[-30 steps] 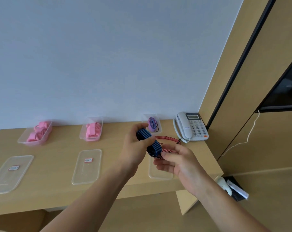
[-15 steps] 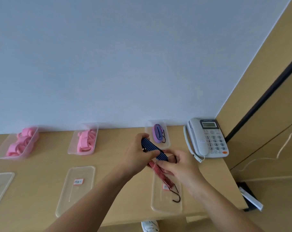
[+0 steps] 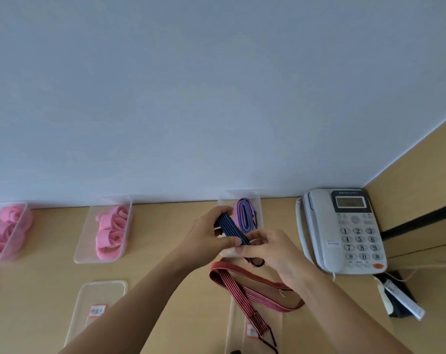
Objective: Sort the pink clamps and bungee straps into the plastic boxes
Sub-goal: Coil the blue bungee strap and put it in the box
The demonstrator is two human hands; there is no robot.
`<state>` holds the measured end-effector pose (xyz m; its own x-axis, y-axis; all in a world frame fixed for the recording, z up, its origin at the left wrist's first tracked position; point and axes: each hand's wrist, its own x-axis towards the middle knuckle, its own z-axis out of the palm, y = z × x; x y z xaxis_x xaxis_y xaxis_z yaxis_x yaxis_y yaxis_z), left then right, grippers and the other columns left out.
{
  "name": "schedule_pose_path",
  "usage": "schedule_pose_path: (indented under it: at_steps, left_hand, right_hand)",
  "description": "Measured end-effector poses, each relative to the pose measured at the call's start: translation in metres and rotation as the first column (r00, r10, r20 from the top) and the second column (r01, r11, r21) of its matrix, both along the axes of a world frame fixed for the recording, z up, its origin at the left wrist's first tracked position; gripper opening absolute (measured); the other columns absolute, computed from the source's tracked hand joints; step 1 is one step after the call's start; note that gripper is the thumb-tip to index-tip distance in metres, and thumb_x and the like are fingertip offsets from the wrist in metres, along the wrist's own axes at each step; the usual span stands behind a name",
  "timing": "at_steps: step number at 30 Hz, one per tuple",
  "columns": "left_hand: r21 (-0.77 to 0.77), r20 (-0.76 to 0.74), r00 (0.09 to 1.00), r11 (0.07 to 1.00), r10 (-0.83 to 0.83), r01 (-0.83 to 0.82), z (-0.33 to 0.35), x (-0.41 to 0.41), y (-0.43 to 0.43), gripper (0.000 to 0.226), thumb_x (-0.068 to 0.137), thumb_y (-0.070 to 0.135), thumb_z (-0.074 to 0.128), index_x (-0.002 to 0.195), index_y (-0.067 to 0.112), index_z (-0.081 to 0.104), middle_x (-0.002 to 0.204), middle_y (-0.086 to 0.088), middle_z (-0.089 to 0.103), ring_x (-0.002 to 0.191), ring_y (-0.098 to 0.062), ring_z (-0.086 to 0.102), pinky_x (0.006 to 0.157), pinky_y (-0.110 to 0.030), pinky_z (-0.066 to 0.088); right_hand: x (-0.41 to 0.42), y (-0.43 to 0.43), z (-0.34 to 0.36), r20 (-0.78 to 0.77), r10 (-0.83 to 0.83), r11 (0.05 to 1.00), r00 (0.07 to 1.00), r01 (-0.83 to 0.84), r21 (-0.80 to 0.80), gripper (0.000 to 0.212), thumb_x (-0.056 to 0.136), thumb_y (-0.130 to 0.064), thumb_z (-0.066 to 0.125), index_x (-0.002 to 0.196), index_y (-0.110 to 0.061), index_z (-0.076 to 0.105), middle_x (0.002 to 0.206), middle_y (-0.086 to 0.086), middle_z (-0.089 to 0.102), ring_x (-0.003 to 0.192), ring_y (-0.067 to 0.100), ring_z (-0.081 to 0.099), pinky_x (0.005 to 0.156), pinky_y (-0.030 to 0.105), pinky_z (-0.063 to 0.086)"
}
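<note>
At centre frame, the left hand (image 3: 206,233) gripped a folded dark-blue striped bungee strap (image 3: 231,229) directly in front of the clear plastic box (image 3: 227,200) containing a purple strap (image 3: 245,217). The right hand (image 3: 270,251) pinched the bundle's near end. A red striped bungee strap (image 3: 245,290) lay below on the wooden desk (image 3: 165,226). Pink clamps (image 3: 112,231) sat boxed at left.

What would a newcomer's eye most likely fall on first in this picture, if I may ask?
Probably the two hands at the centre: the left hand grips a folded blue striped strap while the right hand pinches its near end, over the clear box holding a purple strap. Then the red strap sprawled on the desk just below them, and the bright pink clamps boxed further left.
</note>
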<state>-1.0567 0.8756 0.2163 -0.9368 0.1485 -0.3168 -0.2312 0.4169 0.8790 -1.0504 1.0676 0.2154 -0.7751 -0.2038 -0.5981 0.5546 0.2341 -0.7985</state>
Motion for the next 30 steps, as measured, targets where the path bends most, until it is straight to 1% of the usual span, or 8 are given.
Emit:
schedule_pose_path:
  at_steps: [3,6,10,16,18,20,24,30]
  left_hand:
    - [-0.015,0.031,0.975,0.975,0.221,-0.221,-0.013,-0.015,-0.003,0.061,0.084,0.023,0.087,0.137,0.022,0.056,0.128,0.012,0.061,0.115,-0.007,0.062,0.098,-0.030,0.056]
    - [-0.025,0.177,0.889,0.905,0.422,-0.425,-0.023,-0.025,-0.004,0.034,0.097,0.030,0.071,0.125,0.012,0.064,0.114,0.001,0.068,0.094,-0.017,0.071,0.084,-0.039,0.063]
    - [-0.041,0.254,0.866,0.900,0.430,-0.435,-0.034,-0.032,-0.001,0.011,0.100,0.019,0.068,0.106,0.011,0.071,0.093,-0.006,0.071,0.077,-0.018,0.071,0.068,-0.034,0.064]
    - [-0.108,0.186,0.886,0.905,0.425,-0.412,-0.046,-0.033,-0.003,0.023,0.090,0.011,0.077,0.112,0.012,0.070,0.091,-0.004,0.070,0.067,-0.016,0.069,0.066,-0.040,0.065]
    - [-0.185,0.066,0.922,0.913,0.381,-0.364,-0.049,-0.032,-0.002,0.031,0.089,0.015,0.079,0.119,0.017,0.069,0.106,0.001,0.069,0.079,-0.018,0.072,0.076,-0.045,0.064]
    - [-0.274,-0.112,0.963,0.924,0.244,-0.266,-0.052,-0.029,-0.001,0.041,0.089,0.015,0.078,0.129,0.020,0.069,0.124,0.001,0.067,0.101,-0.021,0.068,0.089,-0.043,0.058]
    - [-0.453,-0.261,0.960,0.891,-0.102,-0.029,-0.056,-0.029,0.003,0.046,0.091,0.013,0.074,0.136,0.022,0.068,0.151,-0.004,0.057,0.133,-0.030,0.054,0.106,-0.043,0.047]
    - [-0.663,-0.194,0.942,0.744,-0.274,0.080,-0.061,-0.037,0.002,0.040,0.101,0.038,0.059,0.141,0.035,0.060,0.157,0.013,0.049,0.137,-0.025,0.046,0.102,-0.043,0.046]
  right_hand:
    - [-0.020,-0.014,-0.011,-0.029,-0.074,0.994,0.997,0.076,0.084,0.025,0.066,-0.034,0.090,0.076,-0.016,0.075,0.073,0.001,0.075,0.065,0.016,0.070,0.061,0.026,0.054]
    - [-0.035,-0.031,-0.021,-0.050,-0.096,0.976,0.994,0.104,0.191,0.031,0.069,-0.042,0.086,0.068,-0.013,0.074,0.066,0.002,0.073,0.059,0.013,0.069,0.056,0.025,0.050]
    - [-0.041,-0.045,-0.033,-0.064,-0.108,0.955,0.992,0.122,0.272,0.038,0.076,-0.043,0.081,0.066,-0.007,0.072,0.065,0.012,0.070,0.056,0.021,0.067,0.054,0.030,0.049]
    - [-0.040,-0.051,-0.041,-0.129,0.017,0.903,0.992,0.040,0.428,0.048,0.084,-0.047,0.073,0.066,-0.003,0.067,0.057,0.010,0.067,0.056,0.025,0.065,0.057,0.037,0.052]
    - [-0.039,-0.055,-0.041,-0.176,0.191,0.807,0.966,-0.053,0.589,0.049,0.090,-0.052,0.063,0.073,-0.007,0.064,0.066,0.005,0.067,0.063,0.023,0.065,0.055,0.034,0.050]
    - [-0.038,-0.060,-0.042,-0.171,0.395,0.610,0.903,-0.119,0.784,0.044,0.096,-0.052,0.051,0.083,-0.011,0.061,0.079,0.005,0.067,0.077,0.027,0.065,0.058,0.032,0.044]
    - [-0.038,-0.066,-0.044,-0.125,0.591,0.416,0.797,-0.168,0.893,0.018,0.085,-0.034,0.055,0.089,-0.020,0.066,0.090,0.003,0.068,0.092,0.029,0.062,0.065,0.031,0.038]
    - [-0.042,-0.050,-0.045,-0.308,0.508,0.468,0.805,0.043,0.883,0.035,0.088,-0.051,0.063,0.092,-0.017,0.065,0.086,0.003,0.065,0.084,0.025,0.062,0.058,0.030,0.039]
